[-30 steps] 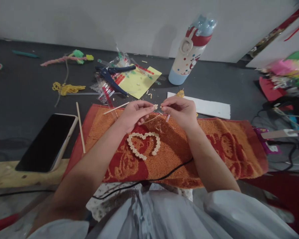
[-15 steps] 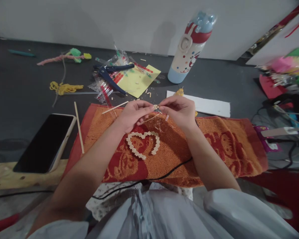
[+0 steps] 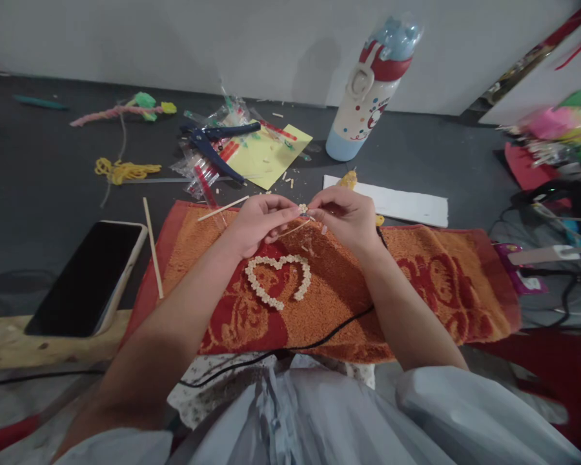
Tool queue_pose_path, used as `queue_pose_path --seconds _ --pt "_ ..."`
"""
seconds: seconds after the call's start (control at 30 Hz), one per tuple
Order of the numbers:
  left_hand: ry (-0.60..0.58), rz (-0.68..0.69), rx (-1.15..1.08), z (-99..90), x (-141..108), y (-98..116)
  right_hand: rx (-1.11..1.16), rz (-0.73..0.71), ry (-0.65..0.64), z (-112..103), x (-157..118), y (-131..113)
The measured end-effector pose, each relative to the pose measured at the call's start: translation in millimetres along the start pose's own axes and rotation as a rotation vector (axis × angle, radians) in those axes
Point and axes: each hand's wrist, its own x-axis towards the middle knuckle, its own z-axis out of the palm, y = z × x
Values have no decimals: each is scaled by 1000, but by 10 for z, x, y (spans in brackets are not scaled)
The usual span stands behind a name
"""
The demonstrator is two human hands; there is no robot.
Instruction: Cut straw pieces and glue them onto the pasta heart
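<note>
My left hand (image 3: 259,223) is closed, thumb and forefinger pinching a small cream flower-shaped cluster (image 3: 303,208). From the other side my right hand (image 3: 347,216) pinches at the right edge of this cluster, fingertips closed. A thin pale stick (image 3: 295,228) slants beneath the fingers, its left end near my left fingers. Below the hands, a heart-shaped outline of small cream pieces (image 3: 252,279) lies on the orange and red towel (image 3: 329,303), with a gap at its lower right. Behind my right hand sits a yellow object (image 3: 349,179), partly hidden.
A phone (image 3: 90,278) and a wooden stick (image 3: 153,248) lie left. Blue-handled cutters (image 3: 217,152) rest on plastic wrappers beside a yellow paper (image 3: 271,161) with small bits. A bottle (image 3: 363,97) stands behind a white strip (image 3: 411,205). A black cable (image 3: 329,337) crosses the towel.
The small cluster has turned slightly between my fingertips, showing more of its flower shape. My right hand has shifted a little; the heart outline stays put.
</note>
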Motion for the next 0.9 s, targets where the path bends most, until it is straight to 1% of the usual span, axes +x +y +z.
queue_pose_path --seconds 0.17,0.37,0.5,0.6,0.7,0.77,0.9 --pt "0 16 -3 -4 -1 -2 -36 6 -43 5 -1 11" --pt "-3 23 5 -11 7 -12 -23 20 -39 12 -4 8" --pt "-14 24 19 -15 9 -14 92 -3 -24 -19 2 15" --pt "-59 18 57 -34 9 -14 159 -27 -68 -54 1 22" --pt "-110 17 83 -65 15 -20 125 -43 -161 -72 -4 31" --pt "-136 28 83 -83 23 -29 115 -58 -194 -71 -6 41" --pt "-163 80 66 -86 43 -57 130 -111 -154 -57 1 64"
